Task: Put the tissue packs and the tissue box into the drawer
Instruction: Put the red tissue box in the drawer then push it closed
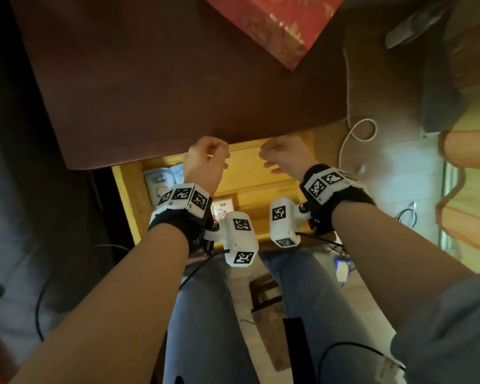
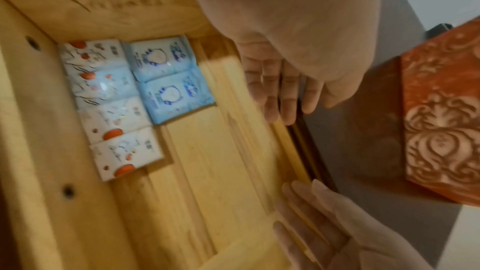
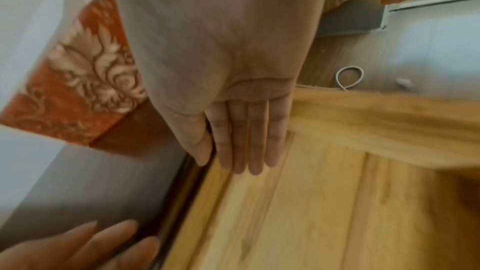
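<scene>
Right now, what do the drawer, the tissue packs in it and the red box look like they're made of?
drawer: pale unfinished-looking wood, grain lines showing. tissue packs: soft glossy plastic wrap, probably, with printed patterns and sheen. red box: likely cardboard with an embossed pale scroll pattern, though blur leaves that open.

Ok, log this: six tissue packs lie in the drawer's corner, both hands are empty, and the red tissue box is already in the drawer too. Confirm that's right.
Not quite. The red tissue box is not in the drawer; the head view shows it on the dark tabletop. The rest holds: the left wrist view shows six tissue packs in the drawer's corner, and the left hand and right hand hold nothing.
</scene>
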Action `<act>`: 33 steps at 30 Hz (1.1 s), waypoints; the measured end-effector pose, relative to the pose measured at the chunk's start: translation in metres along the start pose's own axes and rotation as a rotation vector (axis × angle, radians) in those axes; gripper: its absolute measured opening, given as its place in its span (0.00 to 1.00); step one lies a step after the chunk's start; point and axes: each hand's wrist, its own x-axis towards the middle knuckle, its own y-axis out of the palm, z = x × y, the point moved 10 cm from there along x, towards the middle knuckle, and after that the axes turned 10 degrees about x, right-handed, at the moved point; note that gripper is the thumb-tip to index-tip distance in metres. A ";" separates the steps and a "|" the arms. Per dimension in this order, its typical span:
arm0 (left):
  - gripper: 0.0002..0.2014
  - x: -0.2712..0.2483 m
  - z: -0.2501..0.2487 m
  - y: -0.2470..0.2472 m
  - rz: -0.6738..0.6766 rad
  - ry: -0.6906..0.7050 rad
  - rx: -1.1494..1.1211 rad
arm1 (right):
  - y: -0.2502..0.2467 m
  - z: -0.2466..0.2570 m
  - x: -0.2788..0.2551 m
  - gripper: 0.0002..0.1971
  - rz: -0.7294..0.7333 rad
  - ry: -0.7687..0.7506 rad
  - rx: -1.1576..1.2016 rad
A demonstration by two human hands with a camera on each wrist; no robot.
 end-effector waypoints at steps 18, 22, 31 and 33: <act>0.17 0.046 -0.134 0.034 -0.091 -0.011 -0.245 | -0.143 0.128 0.032 0.21 -0.327 -0.447 0.263; 0.16 0.048 -0.132 0.037 -0.070 -0.051 -0.261 | -0.133 0.140 0.036 0.22 -0.262 -0.439 0.281; 0.15 0.039 -0.115 0.031 -0.094 -0.116 -0.333 | -0.121 0.120 0.027 0.22 -0.228 -0.318 0.378; 0.13 0.032 -0.106 0.027 -0.129 -0.122 -0.341 | -0.114 0.109 0.018 0.17 -0.232 -0.317 0.375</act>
